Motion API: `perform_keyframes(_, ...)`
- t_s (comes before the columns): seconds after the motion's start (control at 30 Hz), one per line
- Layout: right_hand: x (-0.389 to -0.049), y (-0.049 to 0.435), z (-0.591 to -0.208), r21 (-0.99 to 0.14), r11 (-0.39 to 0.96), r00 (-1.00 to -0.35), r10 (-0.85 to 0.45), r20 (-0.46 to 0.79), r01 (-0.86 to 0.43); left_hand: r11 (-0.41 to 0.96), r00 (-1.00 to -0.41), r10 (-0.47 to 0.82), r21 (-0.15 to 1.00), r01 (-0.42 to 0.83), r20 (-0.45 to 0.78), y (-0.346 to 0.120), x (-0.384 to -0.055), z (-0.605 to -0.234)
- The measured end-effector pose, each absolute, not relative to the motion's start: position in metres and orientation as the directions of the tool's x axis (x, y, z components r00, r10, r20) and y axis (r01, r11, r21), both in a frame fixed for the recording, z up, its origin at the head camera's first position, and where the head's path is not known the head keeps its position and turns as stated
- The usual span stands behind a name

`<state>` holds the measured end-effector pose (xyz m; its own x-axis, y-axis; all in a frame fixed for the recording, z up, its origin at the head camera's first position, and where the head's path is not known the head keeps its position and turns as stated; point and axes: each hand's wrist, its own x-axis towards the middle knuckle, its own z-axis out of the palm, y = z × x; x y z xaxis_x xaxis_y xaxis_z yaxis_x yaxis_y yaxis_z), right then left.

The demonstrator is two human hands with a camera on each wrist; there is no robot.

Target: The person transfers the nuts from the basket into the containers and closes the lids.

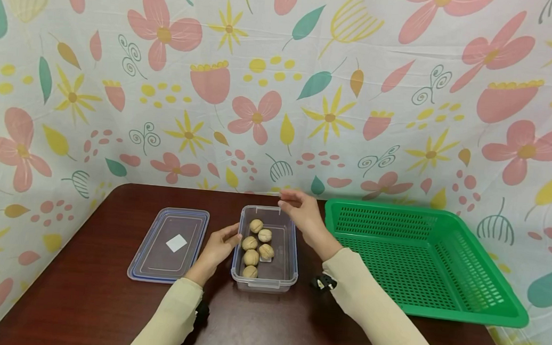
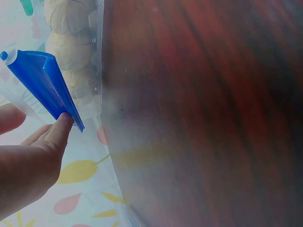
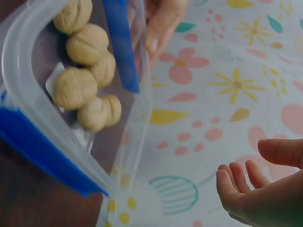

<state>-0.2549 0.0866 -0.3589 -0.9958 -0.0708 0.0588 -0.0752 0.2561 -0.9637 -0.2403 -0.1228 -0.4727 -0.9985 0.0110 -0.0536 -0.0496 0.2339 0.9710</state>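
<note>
A clear plastic food container [image 1: 283, 234] with blue clips stands on the table, several walnuts [image 1: 251, 257] lying mostly along its left side. My left hand [image 1: 216, 248] holds the container's left side, thumb at the rim and fingers on the outer wall. In the left wrist view, the fingertips [image 2: 64, 120] touch a blue clip [image 2: 45, 82] that hangs outward. Above the far right corner of the container, my right hand [image 1: 304, 214] is raised. The right wrist view shows this hand [image 3: 255, 187] with nothing in it, fingers loosely bent and thumb apart.
The container's lid [image 1: 154, 260], bearing a white square label [image 1: 176, 243], lies flat to the left. A large green slotted basket [image 1: 458, 315] stands at the right, beside my right forearm. A floral cloth [image 1: 253, 160] hangs behind the dark wooden table [image 1: 80, 292].
</note>
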Motion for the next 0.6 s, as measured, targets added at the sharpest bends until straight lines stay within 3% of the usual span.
perform_keyframes(0.6, -0.268, 0.157, -0.346, -0.951, 0.304, -0.998, -0.055, 0.037, -0.052, 0.252, -0.998, 0.004, 0.966, -0.062, -0.065, -0.123, -0.240, -0.471)
